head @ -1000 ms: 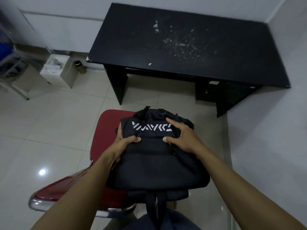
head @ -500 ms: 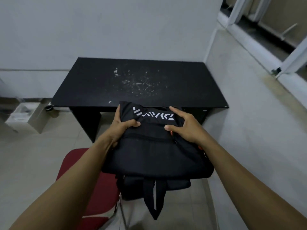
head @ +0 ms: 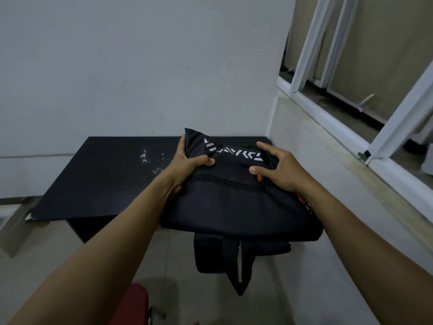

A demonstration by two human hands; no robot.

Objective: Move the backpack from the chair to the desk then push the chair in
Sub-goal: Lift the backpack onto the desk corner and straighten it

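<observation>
A black backpack [head: 234, 202] with white lettering and orange zipper tabs is held in the air over the right front part of the black desk [head: 105, 179]. My left hand [head: 187, 163] grips its upper left corner. My right hand [head: 278, 170] clasps its upper right side. Its straps [head: 225, 261] dangle below the desk's front edge. Only a corner of the red chair seat [head: 134, 306] shows at the bottom, below and left of the backpack.
White specks mark the desk top. A white wall stands behind the desk and a second wall runs along its right side. A window with white frames [head: 351, 66] and a sill is at the right. Pale tiled floor lies below.
Both hands have carried the backpack up off the chair and forward over the desk. The view has moved forward, so the chair has dropped to the bottom edge.
</observation>
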